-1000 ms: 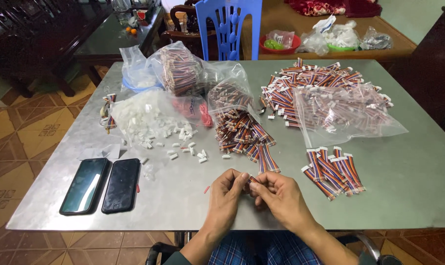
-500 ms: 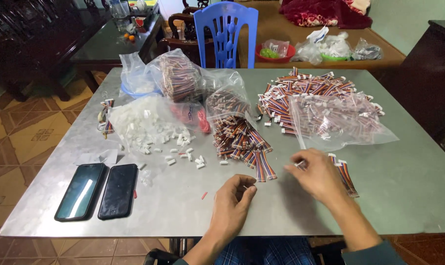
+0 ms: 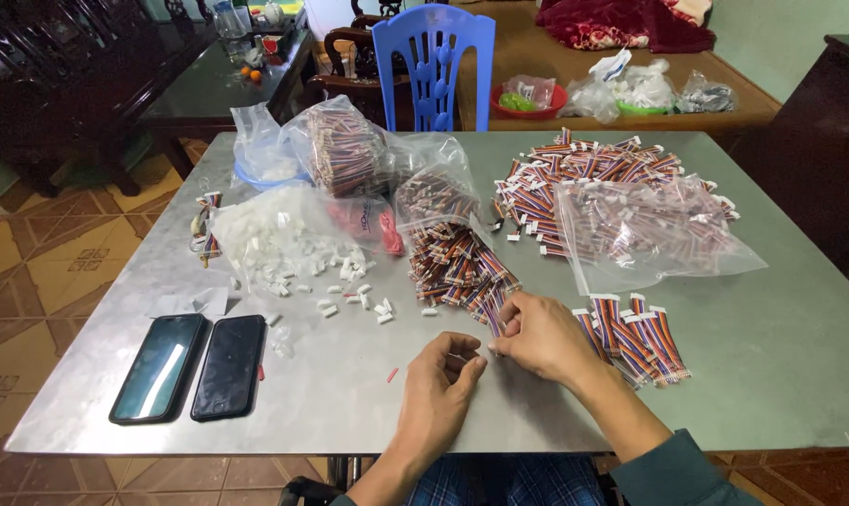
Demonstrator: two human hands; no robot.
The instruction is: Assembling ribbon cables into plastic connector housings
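One small finished row of striped wire leads (image 3: pixel 633 337) lies by my right hand (image 3: pixel 540 337), whose grip pinches a lead from the loose pile (image 3: pixel 462 267); my left hand (image 3: pixel 440 379) curls loosely. Most remain undone.

The curled fingers of the left hand (image 3: pixel 443 384) hide whatever small piece they pinch, and the right hand (image 3: pixel 541 335) covers the near end of the spilled heap of striped ribbon-cable pieces with white plugs (image 3: pixel 457 267), so it cannot be told which piece its fingertips touch. Both forearms run off the bottom edge, and the right wrist hides the near part of the tidy row of short striped cables (image 3: pixel 635 333). The scattered small white plastic connector housings (image 3: pixel 349 286) are too small to make out in detail, and the dark wooden cabinet (image 3: pixel 832 122) is cut by the right edge.
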